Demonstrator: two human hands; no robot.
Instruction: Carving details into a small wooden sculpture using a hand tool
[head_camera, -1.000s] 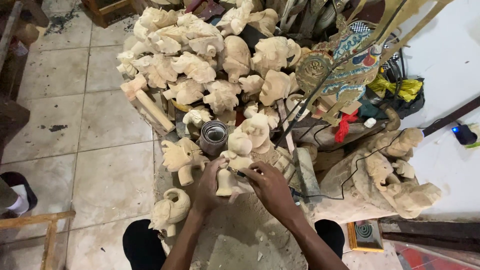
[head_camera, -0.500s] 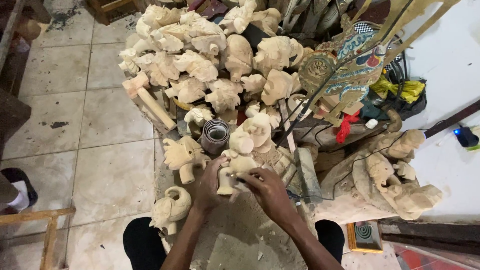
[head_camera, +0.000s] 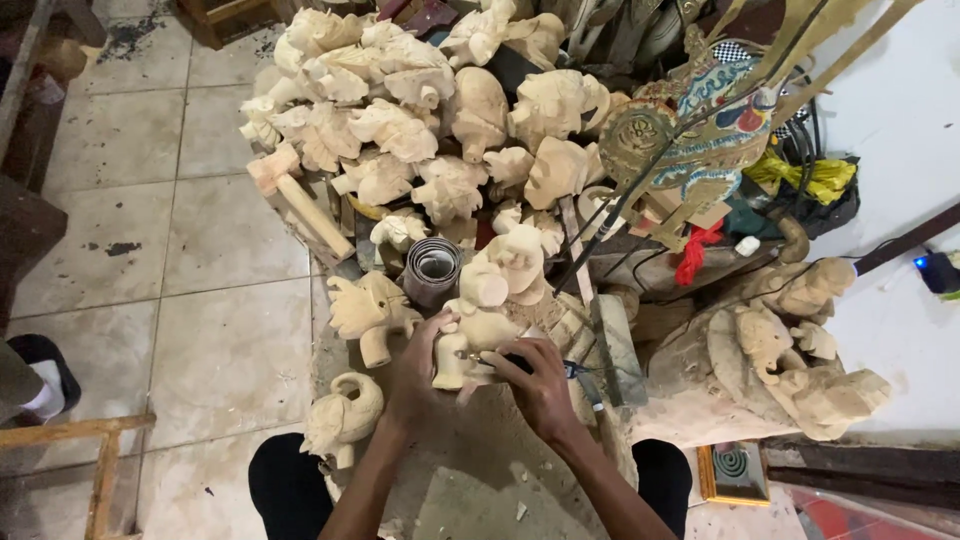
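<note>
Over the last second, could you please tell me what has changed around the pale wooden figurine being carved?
The right hand has slid in against the pale wooden figurine, bringing a thin carving tool onto it. The left hand keeps gripping the figurine. The heap of unpainted carvings, metal can and wooden mallet stayed put.

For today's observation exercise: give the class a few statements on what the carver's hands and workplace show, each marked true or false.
1. The left hand steadies a pale wooden carving. True.
2. The right hand is empty. False: it holds a thin tool against the carving.
3. A wooden mallet lies left of the heaped carvings. True.
4. The floor is carpeted. False: it is tiled.
5. A rolled strip stands behind the carving. True.
</note>
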